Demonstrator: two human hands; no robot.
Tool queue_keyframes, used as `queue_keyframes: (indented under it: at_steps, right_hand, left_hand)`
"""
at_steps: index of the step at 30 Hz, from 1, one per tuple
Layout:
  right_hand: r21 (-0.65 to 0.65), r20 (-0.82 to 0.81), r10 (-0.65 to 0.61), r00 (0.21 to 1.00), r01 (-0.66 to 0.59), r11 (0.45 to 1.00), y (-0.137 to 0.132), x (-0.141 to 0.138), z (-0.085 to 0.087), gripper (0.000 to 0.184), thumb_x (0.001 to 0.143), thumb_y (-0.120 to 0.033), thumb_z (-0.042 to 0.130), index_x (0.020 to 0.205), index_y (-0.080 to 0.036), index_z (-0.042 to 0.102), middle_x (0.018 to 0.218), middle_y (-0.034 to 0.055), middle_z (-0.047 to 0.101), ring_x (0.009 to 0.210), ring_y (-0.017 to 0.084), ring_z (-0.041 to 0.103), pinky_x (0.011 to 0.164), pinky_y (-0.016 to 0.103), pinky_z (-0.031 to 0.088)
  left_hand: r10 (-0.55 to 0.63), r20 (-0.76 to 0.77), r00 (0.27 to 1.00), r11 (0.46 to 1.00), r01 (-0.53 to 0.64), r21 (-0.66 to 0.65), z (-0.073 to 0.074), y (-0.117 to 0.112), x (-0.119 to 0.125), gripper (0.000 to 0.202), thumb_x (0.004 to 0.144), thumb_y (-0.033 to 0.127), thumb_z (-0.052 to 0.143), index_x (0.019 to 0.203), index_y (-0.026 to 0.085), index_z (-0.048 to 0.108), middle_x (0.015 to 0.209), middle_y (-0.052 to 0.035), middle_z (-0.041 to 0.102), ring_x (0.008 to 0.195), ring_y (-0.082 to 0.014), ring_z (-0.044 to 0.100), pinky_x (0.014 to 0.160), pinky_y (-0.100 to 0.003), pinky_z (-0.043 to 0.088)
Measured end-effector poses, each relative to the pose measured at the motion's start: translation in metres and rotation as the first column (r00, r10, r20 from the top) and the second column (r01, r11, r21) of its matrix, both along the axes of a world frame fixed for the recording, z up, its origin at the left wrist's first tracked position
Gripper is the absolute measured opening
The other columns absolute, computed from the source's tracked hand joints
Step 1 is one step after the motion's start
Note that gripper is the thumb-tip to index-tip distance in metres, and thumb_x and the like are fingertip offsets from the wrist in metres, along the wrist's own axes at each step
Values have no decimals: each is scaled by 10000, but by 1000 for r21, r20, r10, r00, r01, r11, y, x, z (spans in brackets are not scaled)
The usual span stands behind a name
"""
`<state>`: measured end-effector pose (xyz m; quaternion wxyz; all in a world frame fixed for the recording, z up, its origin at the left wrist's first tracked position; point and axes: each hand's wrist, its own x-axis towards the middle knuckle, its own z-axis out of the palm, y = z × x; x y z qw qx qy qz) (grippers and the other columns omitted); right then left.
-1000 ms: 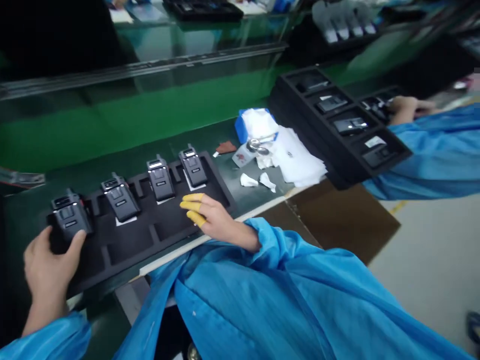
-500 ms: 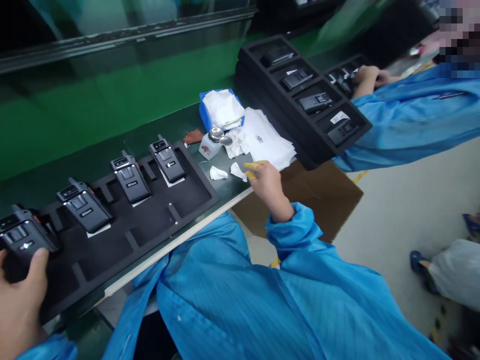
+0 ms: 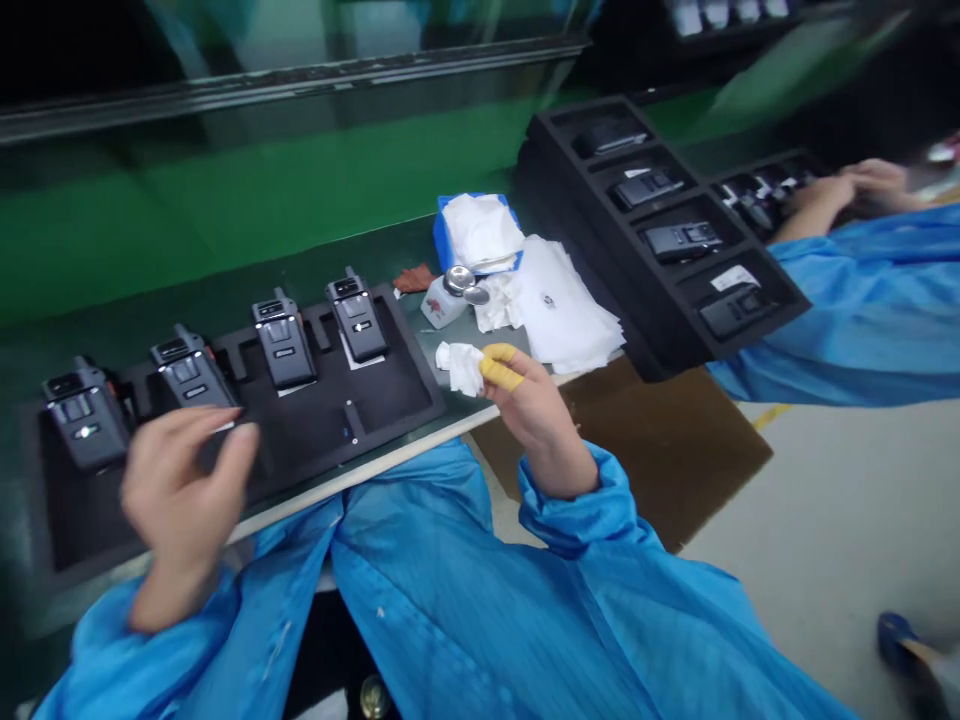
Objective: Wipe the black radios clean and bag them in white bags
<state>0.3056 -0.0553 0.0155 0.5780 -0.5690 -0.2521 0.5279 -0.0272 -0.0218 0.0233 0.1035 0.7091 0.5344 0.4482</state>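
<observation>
My right hand (image 3: 529, 400), yellow covers on two fingers, pinches a crumpled white wipe (image 3: 463, 368) above the bench edge. Over the front of a black foam tray (image 3: 307, 440) is my left hand (image 3: 187, 480), slightly blurred, its thumb and fingers apart and nothing between them. Several black two-way radios stand in a row along the tray's back, among them one at the left end (image 3: 88, 415), one partly behind my left hand (image 3: 193, 372), another in the middle (image 3: 283, 340) and one at the right end (image 3: 358, 315). White slips show under some of them.
A white dispenser bottle (image 3: 448, 298) with a metal lid stands by a blue box (image 3: 444, 235) of white wipes. White sheets (image 3: 566, 310) lie beside stacked black trays (image 3: 637, 300) holding radios. At right, a co-worker's hands (image 3: 840, 195) work over another tray. Brown cardboard (image 3: 660, 450) lies below the bench.
My right hand has taken up a wipe from the bench. My left hand has left the leftmost radio and moved right over the tray. The view has shifted left.
</observation>
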Motion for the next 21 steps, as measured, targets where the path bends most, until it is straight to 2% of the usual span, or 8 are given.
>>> queue_keyframes:
  at_steps: [1,3,4,6,10,15,17,21]
  right_hand:
    - [4,-80,38,996,-37,999,0,-12,4,360,509,-424,852,702,-221,626,617,-64,561,540,68,480,540,228,387]
    - [22,-155,111,982,-109,994,-1,-37,8,362,490,-422,870,687,-220,643,617,-64,576,548,68,500,544,225,398]
    - [42,-157,144,977,-139,989,-2,-48,9,352,497,-419,872,683,-220,649,620,-64,583,552,67,502,550,224,403]
    - [98,-110,205,972,-195,976,-5,-65,9,318,522,-397,870,681,-222,657,636,-62,601,567,65,506,574,227,419]
    - [167,-25,246,969,-239,957,-16,-78,6,253,574,-348,841,704,-226,662,700,-45,633,683,94,567,674,251,470]
    - [89,-259,179,949,-161,983,-23,-71,3,200,628,-326,744,724,-234,594,679,-61,568,643,119,577,605,299,525]
    - [68,-310,185,933,-173,983,-23,-70,5,192,622,-298,722,741,-233,585,707,-52,589,671,141,604,616,338,563]
    - [39,-345,183,921,-181,983,-21,-72,9,214,601,-283,719,755,-233,578,686,-51,594,697,159,628,637,367,597]
  left_hand:
    - [-104,12,995,994,104,-27,6,-3,23,143,738,191,730,853,275,717,841,7,690,820,-195,624,785,-351,473]
    - [-286,111,952,947,298,-120,17,-9,64,43,796,246,687,805,247,729,789,-2,695,754,-165,633,717,-307,488]
    - [-333,164,928,914,361,-186,20,-11,79,60,800,266,679,794,237,731,766,-4,692,733,-157,630,697,-291,488]
    - [-327,264,907,857,403,-322,24,-15,100,85,773,286,682,788,216,728,733,-7,678,693,-146,615,650,-268,479]
    - [-156,510,846,727,448,-521,21,-22,104,131,708,311,686,700,184,656,668,10,637,612,-116,560,589,-239,447]
    - [163,758,631,559,574,-598,21,-26,87,234,586,308,738,641,180,551,628,33,606,616,-120,589,661,-277,525]
    - [235,790,566,518,615,-594,22,-27,83,244,576,287,737,640,179,527,636,30,612,619,-131,611,689,-318,560]
    - [293,819,494,470,672,-573,24,-27,79,203,601,232,715,653,165,530,625,20,627,613,-132,635,737,-381,595]
